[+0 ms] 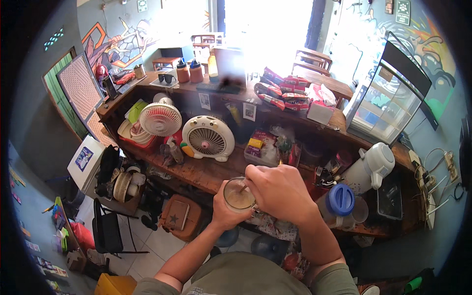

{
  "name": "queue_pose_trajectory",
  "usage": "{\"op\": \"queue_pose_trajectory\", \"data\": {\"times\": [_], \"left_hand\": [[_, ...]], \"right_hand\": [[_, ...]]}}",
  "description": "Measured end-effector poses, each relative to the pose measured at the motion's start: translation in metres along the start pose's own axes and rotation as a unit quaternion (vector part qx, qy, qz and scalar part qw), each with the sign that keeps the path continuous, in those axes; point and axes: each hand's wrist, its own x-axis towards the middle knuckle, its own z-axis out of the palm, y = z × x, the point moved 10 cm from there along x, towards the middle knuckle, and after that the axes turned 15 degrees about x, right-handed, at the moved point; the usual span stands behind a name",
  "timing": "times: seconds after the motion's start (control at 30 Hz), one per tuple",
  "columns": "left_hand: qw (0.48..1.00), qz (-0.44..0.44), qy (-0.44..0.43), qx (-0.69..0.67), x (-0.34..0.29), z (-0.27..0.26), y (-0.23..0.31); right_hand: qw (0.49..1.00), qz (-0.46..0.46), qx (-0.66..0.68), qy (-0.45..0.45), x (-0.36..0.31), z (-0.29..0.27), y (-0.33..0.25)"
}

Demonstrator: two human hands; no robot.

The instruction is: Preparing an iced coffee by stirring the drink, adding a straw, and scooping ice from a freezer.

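Note:
In front of my body, my left hand (224,216) is wrapped round a clear drinking glass (239,197) with a pale brown drink in it. My right hand (281,192) reaches over the glass's rim, fingers pinched on a thin spoon (243,188) that dips into the drink. Only a short stretch of the spoon shows; my fingers cover its upper end. Just right of that hand stands a clear pitcher with a blue lid (340,199), next to an empty-looking clear cup (360,209).
A wooden counter (196,173) runs across, bearing a white fan (208,138), a smaller fan (160,119), a plastic box of packets (262,147) and a white hot-water dispenser (369,166). Red packets (282,91) lie on the upper ledge. A brown stool (183,216) stands below.

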Motion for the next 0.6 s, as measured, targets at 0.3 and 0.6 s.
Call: {"op": "queue_pose_trajectory", "data": {"times": [0.3, 0.6], "left_hand": [[1.0, -0.002, -0.005, -0.005, 0.005, -0.002, 0.003], [0.999, 0.013, -0.014, 0.048, 0.005, -0.005, 0.003]], "right_hand": [[1.0, -0.022, 0.003, -0.001, 0.012, 0.008, -0.001], [0.999, -0.016, 0.024, -0.04, 0.012, 0.022, 0.002]]}}
